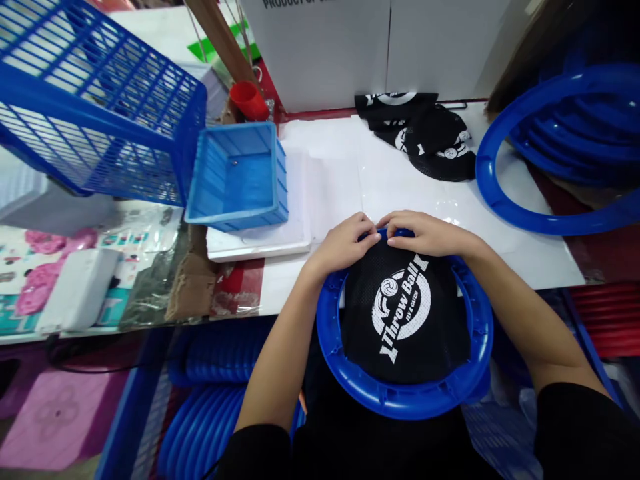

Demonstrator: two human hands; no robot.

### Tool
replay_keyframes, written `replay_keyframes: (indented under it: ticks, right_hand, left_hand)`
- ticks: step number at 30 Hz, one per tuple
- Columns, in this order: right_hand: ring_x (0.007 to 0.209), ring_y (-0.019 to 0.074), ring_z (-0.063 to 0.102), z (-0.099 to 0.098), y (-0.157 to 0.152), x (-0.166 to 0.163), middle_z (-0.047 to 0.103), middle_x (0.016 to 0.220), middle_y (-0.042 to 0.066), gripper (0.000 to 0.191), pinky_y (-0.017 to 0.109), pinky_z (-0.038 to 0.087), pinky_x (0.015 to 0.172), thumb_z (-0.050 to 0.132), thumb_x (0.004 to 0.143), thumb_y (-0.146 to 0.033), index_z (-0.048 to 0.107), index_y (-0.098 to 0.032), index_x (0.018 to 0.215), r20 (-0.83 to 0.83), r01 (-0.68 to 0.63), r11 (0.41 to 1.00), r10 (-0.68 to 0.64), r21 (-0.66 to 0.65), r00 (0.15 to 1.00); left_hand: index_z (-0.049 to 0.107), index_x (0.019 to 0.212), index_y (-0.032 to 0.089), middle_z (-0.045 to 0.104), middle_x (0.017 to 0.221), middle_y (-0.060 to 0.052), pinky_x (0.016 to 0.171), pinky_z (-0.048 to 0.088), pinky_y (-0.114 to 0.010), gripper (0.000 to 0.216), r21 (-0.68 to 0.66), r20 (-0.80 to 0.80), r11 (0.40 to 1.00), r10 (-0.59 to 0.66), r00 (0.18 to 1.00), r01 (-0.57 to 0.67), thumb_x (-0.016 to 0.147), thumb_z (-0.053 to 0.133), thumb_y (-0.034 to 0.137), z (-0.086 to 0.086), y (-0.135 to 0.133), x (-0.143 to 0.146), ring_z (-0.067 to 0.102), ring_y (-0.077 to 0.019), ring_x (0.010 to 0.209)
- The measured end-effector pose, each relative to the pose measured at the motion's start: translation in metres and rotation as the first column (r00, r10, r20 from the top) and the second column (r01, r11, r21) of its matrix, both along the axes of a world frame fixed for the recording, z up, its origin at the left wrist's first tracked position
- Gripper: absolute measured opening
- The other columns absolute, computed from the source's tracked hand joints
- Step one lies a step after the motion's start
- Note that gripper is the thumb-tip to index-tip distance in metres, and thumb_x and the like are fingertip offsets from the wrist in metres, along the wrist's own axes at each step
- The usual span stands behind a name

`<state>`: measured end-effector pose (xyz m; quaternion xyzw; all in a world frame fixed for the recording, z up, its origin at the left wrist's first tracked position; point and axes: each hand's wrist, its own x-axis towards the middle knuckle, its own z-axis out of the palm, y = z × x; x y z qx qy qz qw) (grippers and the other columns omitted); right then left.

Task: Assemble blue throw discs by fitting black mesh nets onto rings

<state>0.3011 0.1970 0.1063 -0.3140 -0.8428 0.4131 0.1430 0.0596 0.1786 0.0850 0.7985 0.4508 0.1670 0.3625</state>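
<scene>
Ring (400,400) holds mesh (360,313) | left hand (345,243), right hand (425,233) pinch mesh edge

Blk short sleeves (583,427), bare L hand (345,245), bare R hand (425,235)

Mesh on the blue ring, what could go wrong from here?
1. The left hand and right hand grip the mesh only at the far rim of the ring. At the sides it lies inside the rim, so it may slide and leave the print crooked.
2. The ring sits mostly past the edge of the table, so hard pressing might tip it.
3. The fingertips crowd together at the rim and could get pinched.
</scene>
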Motion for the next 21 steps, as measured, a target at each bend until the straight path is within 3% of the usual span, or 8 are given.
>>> replay_keyframes:
  ticks: [8,21]
  right_hand:
    - [0.117,0.0294,0.069,-0.009,-0.001,0.004,0.077,0.121,0.009,0.023,0.051,0.051,0.11,0.061,0.098,-0.045,0.068,-0.024,0.094,-0.038,0.105,0.99,-0.109,-0.099,0.993]
    - [0.116,0.0276,0.068,-0.015,0.005,0.0,0.075,0.126,0.008,0.021,0.052,0.051,0.111,0.061,0.098,-0.04,0.072,-0.024,0.092,-0.045,0.094,0.99,-0.099,-0.106,0.994]
  left_hand:
    - [0.064,0.088,0.022,0.063,0.109,-0.006,0.09,0.049,-0.041,0.021,0.034,-0.075,0.999,-0.006,0.997,0.009,0.103,0.053,0.033,0.0,0.002,0.001,0.063,-0.0239,0.101]
    - [0.059,0.084,0.021,0.065,0.111,-0.007,0.087,0.048,-0.041,0.023,0.018,-0.086,1.0,0.02,0.996,-0.018,0.103,0.052,0.032,0.003,-0.001,0.005,0.062,-0.0235,0.101]
